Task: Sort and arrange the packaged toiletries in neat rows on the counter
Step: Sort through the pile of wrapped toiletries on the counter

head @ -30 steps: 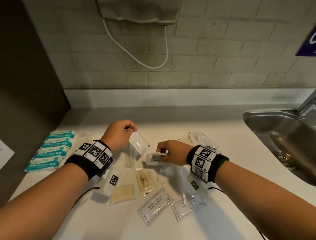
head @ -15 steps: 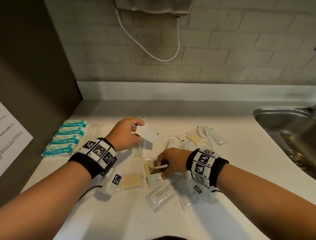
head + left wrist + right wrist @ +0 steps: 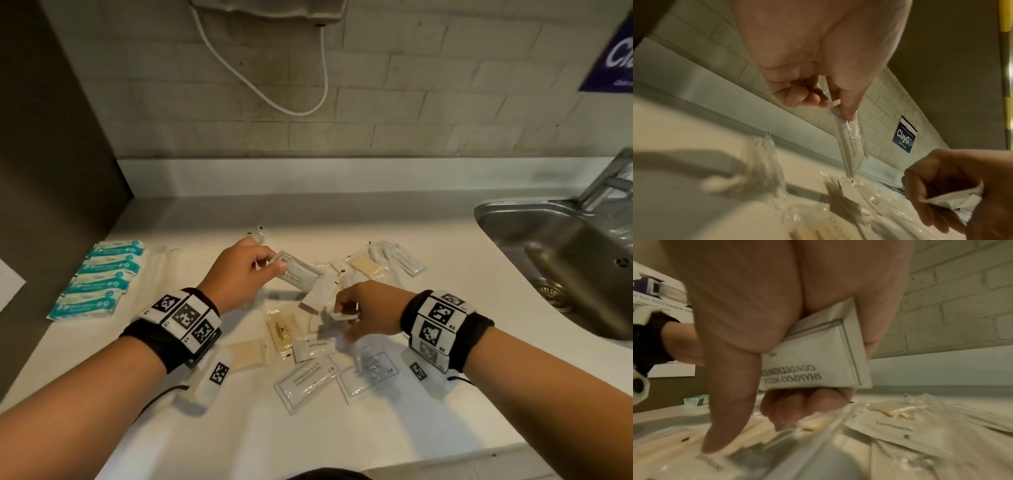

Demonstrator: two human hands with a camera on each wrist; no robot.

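Note:
My left hand pinches a white shampoo sachet by its end, just above the counter; in the left wrist view the sachet hangs from thumb and finger. My right hand hovers over the loose pile and grips a white shampoo-with-conditioner sachet in curled fingers. In front of the hands lie two shampoo sachets, a toothpaste sachet and wrapped soaps.
Several teal packets lie in a row at the counter's left. More soaps and sachets sit behind the right hand. A steel sink with a faucet is at the right. A dark wall panel bounds the left.
My right hand dipped to the pile in front and has come back up holding white packaging. My left hand still holds its sachet over the middle of the counter.

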